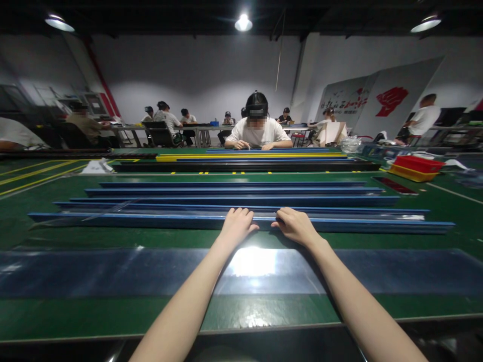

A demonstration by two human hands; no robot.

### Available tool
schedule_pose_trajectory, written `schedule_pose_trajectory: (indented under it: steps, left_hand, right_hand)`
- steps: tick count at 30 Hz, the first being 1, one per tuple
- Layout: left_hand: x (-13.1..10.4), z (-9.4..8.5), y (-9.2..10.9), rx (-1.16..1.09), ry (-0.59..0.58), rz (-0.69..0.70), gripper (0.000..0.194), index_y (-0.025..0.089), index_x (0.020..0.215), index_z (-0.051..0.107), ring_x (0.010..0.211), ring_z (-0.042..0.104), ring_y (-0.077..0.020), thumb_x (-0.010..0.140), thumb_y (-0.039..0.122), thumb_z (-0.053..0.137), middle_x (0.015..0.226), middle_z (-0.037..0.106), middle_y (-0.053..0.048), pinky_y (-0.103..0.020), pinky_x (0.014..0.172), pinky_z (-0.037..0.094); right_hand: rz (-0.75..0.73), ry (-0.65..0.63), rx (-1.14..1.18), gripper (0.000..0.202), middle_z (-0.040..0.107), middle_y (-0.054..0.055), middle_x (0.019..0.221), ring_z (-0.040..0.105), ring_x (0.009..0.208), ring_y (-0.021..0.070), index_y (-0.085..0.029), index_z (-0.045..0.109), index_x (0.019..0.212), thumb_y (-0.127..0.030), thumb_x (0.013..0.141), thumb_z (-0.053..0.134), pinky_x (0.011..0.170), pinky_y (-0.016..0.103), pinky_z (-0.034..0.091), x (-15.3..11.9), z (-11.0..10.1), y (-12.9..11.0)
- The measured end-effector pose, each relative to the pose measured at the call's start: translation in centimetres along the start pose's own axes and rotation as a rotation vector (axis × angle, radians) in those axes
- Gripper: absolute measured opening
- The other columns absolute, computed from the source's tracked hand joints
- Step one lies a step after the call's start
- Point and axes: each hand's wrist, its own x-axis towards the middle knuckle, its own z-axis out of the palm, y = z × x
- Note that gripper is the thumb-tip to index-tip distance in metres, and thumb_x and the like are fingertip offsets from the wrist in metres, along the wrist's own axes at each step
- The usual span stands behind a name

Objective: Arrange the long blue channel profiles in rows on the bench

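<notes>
A long blue channel-shaped profile [124, 219] lies across the green table, and both my hands are at its middle. My left hand [237, 223] has its fingers bent over the near wall, with the thumb pointing right along the front side. To its right, my right hand [296, 223] curls over the same wall, thumb toward the left hand. A clear plastic strip [188, 213] seems to lie inside the channel. In front of it, under my forearms, a wide translucent plastic sheet [94, 271] stretches flat across the table and reflects the lamp.
Behind lie more blue profiles [241, 191], a black profile [245, 166] and yellow ones [249, 157]. A dark phone-like slab [396, 186] and a red bin [417, 167] are at right. Opposite, a co-worker [257, 128] leans over the table.
</notes>
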Motion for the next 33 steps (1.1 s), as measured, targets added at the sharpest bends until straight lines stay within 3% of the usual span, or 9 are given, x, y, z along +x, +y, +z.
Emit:
schedule_pose_trajectory:
  steps: [9,33]
  left_hand:
    - [-0.1,-0.2,0.0,-0.006,0.001,0.015,0.026,0.018,0.087,0.055,0.091,0.053,-0.0219,0.08,0.042,0.055,0.094,0.061,-0.006,-0.033,0.074,0.033]
    - [-0.1,0.0,0.1,-0.006,0.009,0.02,0.026,0.018,0.091,0.054,0.094,0.051,-0.0236,0.08,0.041,0.056,0.096,0.059,-0.007,-0.034,0.076,0.033]
  right_hand:
    - [0.061,-0.085,-0.009,0.022,0.062,0.005,0.079,0.055,0.077,0.0166,-0.018,0.056,0.074,-0.036,0.084,0.047,0.058,0.025,0.028,-0.2,-1.2,0.3]
    - [0.129,-0.097,0.0,0.024,0.062,0.005,0.077,0.055,0.071,0.0161,-0.018,0.057,0.07,-0.038,0.082,0.047,0.056,0.025,0.027,-0.9,-1.6,1.4]
